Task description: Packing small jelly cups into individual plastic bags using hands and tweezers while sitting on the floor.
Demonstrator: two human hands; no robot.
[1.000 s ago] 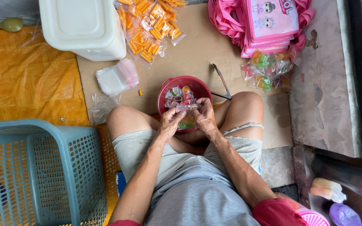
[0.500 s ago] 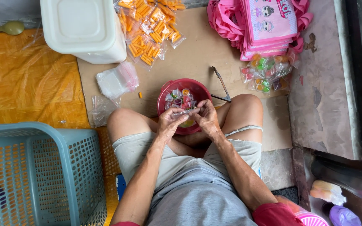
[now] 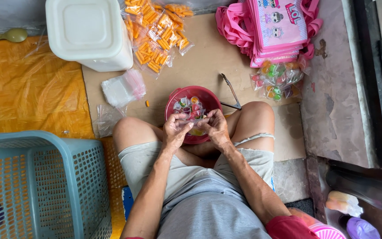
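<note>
We hold a small clear bag [image 3: 195,118] of jelly cups over the red bowl [image 3: 212,98], left hand [image 3: 176,129] and right hand [image 3: 216,128] both pinching its mouth. If 1 grip slackens, the cups could spill onto the cardboard [image 3: 200,62].

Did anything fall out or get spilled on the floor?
One small orange snack piece lies loose on the cardboard, apart from the bagged orange snacks. Both hands work over the red bowl; nothing else looks spilled.
</note>
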